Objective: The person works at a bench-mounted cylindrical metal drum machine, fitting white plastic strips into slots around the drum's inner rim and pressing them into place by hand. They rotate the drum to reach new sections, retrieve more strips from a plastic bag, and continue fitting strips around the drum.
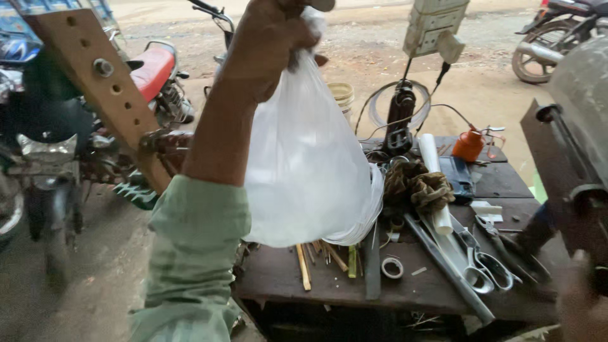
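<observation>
Left hand raised, fingers clenched around white plastic bag neck, bag hanging below, above workbench

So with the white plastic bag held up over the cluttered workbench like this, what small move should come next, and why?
Probably lower the plastic bag a little toward the near edge of the workbench. The left hand grips its bunched neck high up, so it hangs in the air right in front of the scissors, the tape roll and the rag, hiding part of the bench. The right hand shows blurred at the frame's edge.
</observation>
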